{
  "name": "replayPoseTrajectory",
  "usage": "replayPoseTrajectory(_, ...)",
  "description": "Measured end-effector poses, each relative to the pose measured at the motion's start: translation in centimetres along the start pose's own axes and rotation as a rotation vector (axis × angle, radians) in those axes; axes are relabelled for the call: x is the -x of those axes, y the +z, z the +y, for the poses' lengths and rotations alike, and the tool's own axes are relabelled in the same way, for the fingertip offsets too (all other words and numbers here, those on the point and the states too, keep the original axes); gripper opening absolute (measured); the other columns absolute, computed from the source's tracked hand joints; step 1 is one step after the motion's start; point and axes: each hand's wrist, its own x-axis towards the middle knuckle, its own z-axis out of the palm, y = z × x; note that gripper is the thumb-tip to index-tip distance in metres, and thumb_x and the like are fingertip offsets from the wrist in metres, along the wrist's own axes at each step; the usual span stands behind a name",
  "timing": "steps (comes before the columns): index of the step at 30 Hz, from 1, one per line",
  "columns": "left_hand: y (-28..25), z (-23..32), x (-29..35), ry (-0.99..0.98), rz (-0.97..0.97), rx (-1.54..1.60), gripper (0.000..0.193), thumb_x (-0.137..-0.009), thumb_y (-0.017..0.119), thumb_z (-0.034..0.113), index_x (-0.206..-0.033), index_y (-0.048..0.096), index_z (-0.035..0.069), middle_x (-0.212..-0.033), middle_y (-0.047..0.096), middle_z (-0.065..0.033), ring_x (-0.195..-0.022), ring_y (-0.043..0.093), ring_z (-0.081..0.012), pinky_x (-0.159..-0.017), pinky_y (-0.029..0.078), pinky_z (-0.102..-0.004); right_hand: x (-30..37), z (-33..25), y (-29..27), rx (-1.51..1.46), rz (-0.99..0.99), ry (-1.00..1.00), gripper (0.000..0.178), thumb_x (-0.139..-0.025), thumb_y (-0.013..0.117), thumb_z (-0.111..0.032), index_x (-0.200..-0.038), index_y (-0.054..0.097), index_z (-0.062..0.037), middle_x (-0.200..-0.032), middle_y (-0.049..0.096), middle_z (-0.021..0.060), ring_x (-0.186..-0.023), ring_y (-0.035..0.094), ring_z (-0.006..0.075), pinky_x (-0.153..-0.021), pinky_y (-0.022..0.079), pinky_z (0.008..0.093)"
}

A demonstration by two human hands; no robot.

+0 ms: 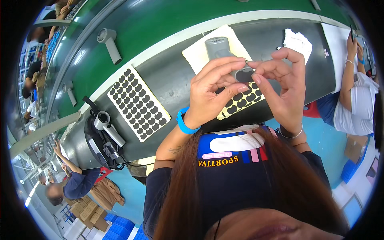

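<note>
Left hand: ours, fingers curled round a grey hair dryer, gripping it
Right hand: ours, fingertips pinched at the dryer's near end (what they pinch, we cannot tell)
Dryer: held above the dark bench
Left of us: sticker sheet of dark pads
</note>
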Motion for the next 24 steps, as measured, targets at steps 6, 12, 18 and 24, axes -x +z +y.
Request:
replayPoseTrajectory(6, 0.12, 0.05, 0.0, -0.022, 0.018, 0.027, 0.037, -0.08, 0.065, -0.01, -0.116, 0.059, -0.005, -0.122, 0.053, -0.0139, -0.089, 0.066, -0.0156, -0.076, 0.058, -0.0258, -0.21, 0.62, 0.17, 0.01, 0.048, -0.092, 0.042, -0.081, 0.061, 0.009, -0.114, 0.036, -0.0002, -0.08, 0.065, 0.0099, -0.089, 0.067, 0.0178, -0.072, 0.052, 0.0245)
replayPoseTrajectory(12, 0.12, 0.05, 0.01, -0.04, 0.027, 0.042, 0.036, -0.08, 0.065, -0.01, -0.115, 0.06, -0.005, -0.121, 0.054, -0.0138, -0.089, 0.066, -0.0149, -0.077, 0.057, -0.0252, -0.01, -0.02, 0.05, 0.005, 0.007, 0.012, 0.042, -0.085, 0.061, 0.005, -0.116, 0.034, -0.0045, -0.087, 0.064, 0.0088, -0.1, 0.064, 0.02, -0.081, 0.047, 0.026)
replayPoseTrajectory(18, 0.08, -0.01, 0.03, -0.028, 0.033, 0.055, 0.034, -0.081, 0.065, -0.008, -0.115, 0.06, -0.005, -0.121, 0.055, -0.0144, -0.088, 0.066, -0.0153, -0.076, 0.057, -0.0248, -0.06, -0.05, 0.12, 0.018, 0.01, 0.011, 0.042, -0.084, 0.061, 0.006, -0.115, 0.034, -0.005, -0.086, 0.064, 0.0087, -0.099, 0.064, 0.0196, -0.081, 0.047, 0.0256)
replayPoseTrajectory(24, 0.08, 0.03, 0.05, -0.048, 0.038, 0.085, 0.032, -0.082, 0.065, -0.006, -0.114, 0.06, -0.006, -0.12, 0.055, -0.0151, -0.088, 0.067, -0.0176, -0.075, 0.057, -0.0251, -0.09, -0.19, 0.19, 0.04, 0.017, 0.01, 0.044, -0.083, 0.062, 0.007, -0.115, 0.034, -0.0045, -0.085, 0.064, 0.0087, -0.097, 0.064, 0.0186, -0.079, 0.047, 0.0253)
